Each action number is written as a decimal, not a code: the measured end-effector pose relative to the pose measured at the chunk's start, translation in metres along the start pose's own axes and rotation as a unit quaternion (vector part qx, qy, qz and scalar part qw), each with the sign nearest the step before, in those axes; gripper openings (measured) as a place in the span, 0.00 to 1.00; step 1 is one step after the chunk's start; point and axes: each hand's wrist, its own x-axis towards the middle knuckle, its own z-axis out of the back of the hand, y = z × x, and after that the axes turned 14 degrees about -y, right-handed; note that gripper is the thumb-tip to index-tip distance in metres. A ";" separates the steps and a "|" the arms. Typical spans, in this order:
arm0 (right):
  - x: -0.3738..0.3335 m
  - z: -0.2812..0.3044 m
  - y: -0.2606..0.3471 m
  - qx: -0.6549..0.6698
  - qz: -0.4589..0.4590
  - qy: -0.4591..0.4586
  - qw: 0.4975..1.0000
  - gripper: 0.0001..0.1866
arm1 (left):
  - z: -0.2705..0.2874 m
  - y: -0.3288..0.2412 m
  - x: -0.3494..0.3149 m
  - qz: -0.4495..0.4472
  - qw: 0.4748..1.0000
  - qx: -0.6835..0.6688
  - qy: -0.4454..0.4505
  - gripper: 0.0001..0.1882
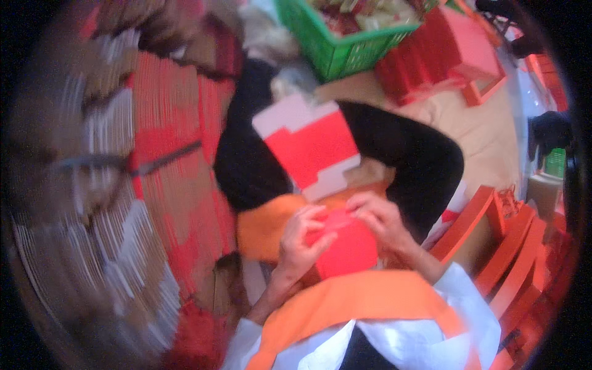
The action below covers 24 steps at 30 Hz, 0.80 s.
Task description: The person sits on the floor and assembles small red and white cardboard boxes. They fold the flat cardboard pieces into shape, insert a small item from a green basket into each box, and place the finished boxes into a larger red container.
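Observation:
In my lap, a red cardboard box (348, 250) is held between my two hands, its outline blurred. My left hand (302, 242) grips its left side, with the thumb across the red face. At the upper right edge, the bent fingers of my right hand (381, 221) close on the same box. Just beyond my fingers lies a red-and-white die-cut card panel (314, 147) with stepped edges. Whether this panel is joined to the box I cannot tell.
Stacks of flat red, white and brown cardboard (179, 154) fill the left side. A green plastic crate (345, 52) with mixed contents stands at the far side. Red boxes (431, 55) sit beside it, and orange-red box frames (493, 240) are piled at my right.

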 end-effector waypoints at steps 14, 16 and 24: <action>0.315 0.054 0.161 -0.159 0.307 -0.134 0.929 0.13 | 0.024 0.020 0.086 0.311 0.839 -0.280 -0.346 0.30; 0.391 0.073 0.108 -0.310 0.314 -0.027 0.897 0.13 | 0.015 0.028 0.083 0.325 0.832 -0.288 -0.345 0.31; 0.444 0.041 0.001 -0.599 -0.034 0.151 0.785 0.21 | 0.016 0.048 0.064 0.308 0.847 -0.262 -0.345 0.31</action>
